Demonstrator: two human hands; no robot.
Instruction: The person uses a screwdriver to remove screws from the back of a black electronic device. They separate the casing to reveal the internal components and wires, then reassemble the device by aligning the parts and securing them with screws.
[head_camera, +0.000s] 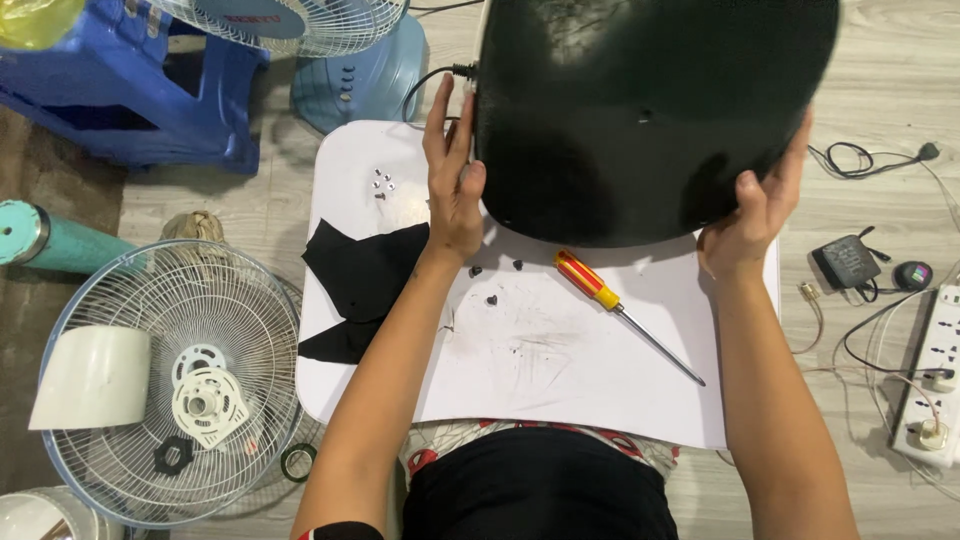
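A detached wire fan guard (165, 385) lies on the floor beside a white board (540, 360); above the board, the left hand (453, 190) and right hand (750, 225) clasp a black rounded housing (640, 110) by its edges, a red-and-yellow screwdriver (615, 305) lying below

A round label (262, 17) sits in the middle of the fan grille at about 11 o'clock, near the top edge. It is blue-grey with a thin strip of red writing, too small to read. The top of it is cut off by the edge of the view. No boxes, bags with print, signs or screens can be seen anywhere else.
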